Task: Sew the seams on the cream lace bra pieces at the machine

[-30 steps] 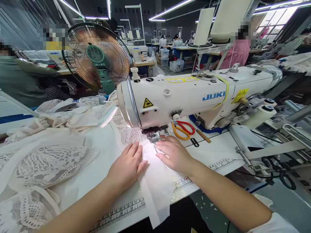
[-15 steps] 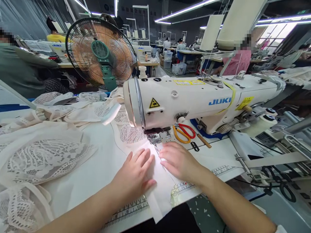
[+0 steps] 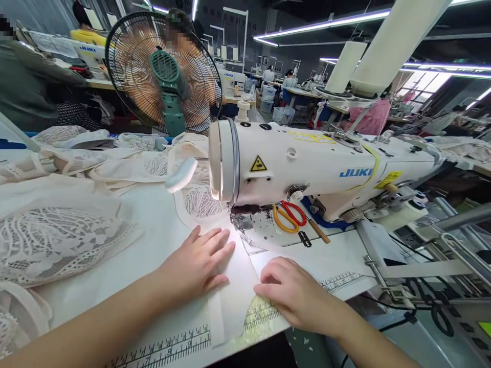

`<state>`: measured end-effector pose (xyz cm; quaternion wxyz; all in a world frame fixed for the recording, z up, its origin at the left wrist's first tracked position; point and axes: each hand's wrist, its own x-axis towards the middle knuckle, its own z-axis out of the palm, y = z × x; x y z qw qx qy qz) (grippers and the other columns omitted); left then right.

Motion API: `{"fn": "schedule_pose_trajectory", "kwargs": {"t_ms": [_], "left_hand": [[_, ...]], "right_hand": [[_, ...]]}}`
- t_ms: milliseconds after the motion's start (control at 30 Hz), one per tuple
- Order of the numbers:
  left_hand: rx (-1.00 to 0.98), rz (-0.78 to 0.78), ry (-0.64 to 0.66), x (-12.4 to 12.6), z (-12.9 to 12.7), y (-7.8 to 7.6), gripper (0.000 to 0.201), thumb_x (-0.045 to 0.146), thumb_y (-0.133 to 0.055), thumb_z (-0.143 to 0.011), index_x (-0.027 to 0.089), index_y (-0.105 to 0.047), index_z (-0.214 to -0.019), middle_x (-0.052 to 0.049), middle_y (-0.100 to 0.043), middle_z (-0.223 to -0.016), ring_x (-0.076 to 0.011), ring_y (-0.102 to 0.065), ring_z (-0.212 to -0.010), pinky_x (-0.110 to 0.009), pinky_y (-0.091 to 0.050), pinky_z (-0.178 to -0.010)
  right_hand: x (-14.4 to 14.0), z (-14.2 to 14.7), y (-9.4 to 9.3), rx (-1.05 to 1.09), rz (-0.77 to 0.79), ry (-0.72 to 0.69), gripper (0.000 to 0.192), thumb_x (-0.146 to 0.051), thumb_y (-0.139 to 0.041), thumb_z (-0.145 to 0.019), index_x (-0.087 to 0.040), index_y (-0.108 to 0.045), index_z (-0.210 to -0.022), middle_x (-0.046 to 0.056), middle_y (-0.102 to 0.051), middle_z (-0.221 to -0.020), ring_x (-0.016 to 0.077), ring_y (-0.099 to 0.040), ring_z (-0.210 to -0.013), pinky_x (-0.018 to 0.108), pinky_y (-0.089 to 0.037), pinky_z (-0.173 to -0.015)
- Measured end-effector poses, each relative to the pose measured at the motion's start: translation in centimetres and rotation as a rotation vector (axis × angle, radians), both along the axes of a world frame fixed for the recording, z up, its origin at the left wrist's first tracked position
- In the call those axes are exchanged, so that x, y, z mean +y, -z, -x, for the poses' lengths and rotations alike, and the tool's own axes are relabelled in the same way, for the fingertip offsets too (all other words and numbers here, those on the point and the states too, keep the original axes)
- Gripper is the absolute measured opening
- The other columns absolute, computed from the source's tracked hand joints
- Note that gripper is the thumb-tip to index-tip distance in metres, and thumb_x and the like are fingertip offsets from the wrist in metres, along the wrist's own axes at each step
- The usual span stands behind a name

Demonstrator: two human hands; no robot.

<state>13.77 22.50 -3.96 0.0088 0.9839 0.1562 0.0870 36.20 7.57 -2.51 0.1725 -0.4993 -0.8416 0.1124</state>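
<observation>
My left hand (image 3: pixel 201 263) lies flat with spread fingers on a strip of white fabric (image 3: pixel 233 306). This fabric runs from the front table edge up to the needle area of a white sewing machine (image 3: pixel 268 163), joining a lace piece (image 3: pixel 201 199) beside the machine head. My right hand (image 3: pixel 293 291) is at the fabric's right edge, fingers curled and thumb and fingertips closed on that edge. A metal folding guide (image 3: pixel 243 227) sits beside the presser foot, just beyond my hands. The needle itself is hidden under the machine head.
On the machine bed lie scissors with orange and red handles (image 3: pixel 286 217), a black razor blade (image 3: pixel 305 239) and a wooden-handled tool (image 3: pixel 319 231). Lace garment pieces (image 3: pixel 69 235) cover the left side. A large fan (image 3: pixel 164 71) stands behind. Printed rulers (image 3: pixel 184 345) line the front edge.
My right hand has moved back from beside the folding guide toward the front edge, its fingers curling. My left hand stays flat on the fabric. The camera view has shifted.
</observation>
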Motion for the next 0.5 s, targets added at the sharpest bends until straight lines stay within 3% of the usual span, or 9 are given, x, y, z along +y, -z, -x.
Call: {"fn": "schedule_pose_trajectory", "kwargs": {"t_ms": [167,333,400,500], "left_hand": [[-0.025,-0.042,0.091,0.4,-0.6,-1.6,0.035,0.035,-0.044,-0.092,0.019,-0.06,-0.118,-0.014,-0.061,-0.124,-0.0303,-0.051,-0.12,-0.058,-0.027,-0.108],[-0.022,0.09,0.149,-0.4,-1.5,-2.7,0.041,0.022,-0.026,-0.098,0.022,-0.064,-0.113,-0.006,-0.066,-0.119,-0.0188,-0.058,-0.111,-0.033,-0.048,-0.093],[0.0,0.105,0.165,-0.8,-1.6,-2.9,0.038,0.021,-0.03,-0.096,0.019,-0.065,-0.109,-0.007,-0.066,-0.116,-0.0201,-0.059,-0.107,-0.032,-0.05,-0.089],[0.004,0.089,0.22,-1.1,-1.5,-2.9,0.025,0.024,-0.049,-0.087,0.016,-0.067,-0.103,-0.012,-0.065,-0.114,-0.0273,-0.058,-0.106,-0.042,-0.048,-0.091]], "right_hand": [[0.7,0.5,-0.2,-0.068,-0.027,0.028,0.022,-0.007,-0.049,-0.081,-0.019,-0.061,-0.094,0.004,-0.054,-0.085,0.0168,-0.043,-0.078,0.029,-0.039,-0.071],[1.7,1.0,-0.5,-0.114,-0.031,0.049,0.019,-0.007,-0.049,-0.08,-0.018,-0.061,-0.09,0.004,-0.053,-0.08,0.0163,-0.042,-0.077,0.027,-0.039,-0.07],[2.0,1.1,-0.6,-0.135,-0.021,0.054,0.019,-0.007,-0.049,-0.08,-0.017,-0.062,-0.089,0.004,-0.053,-0.079,0.0164,-0.042,-0.076,0.027,-0.039,-0.069],[2.6,1.3,-0.4,-0.174,-0.026,0.065,0.02,-0.01,-0.049,-0.081,-0.017,-0.063,-0.092,0.004,-0.054,-0.077,0.017,-0.044,-0.074,0.028,-0.039,-0.067]]}}
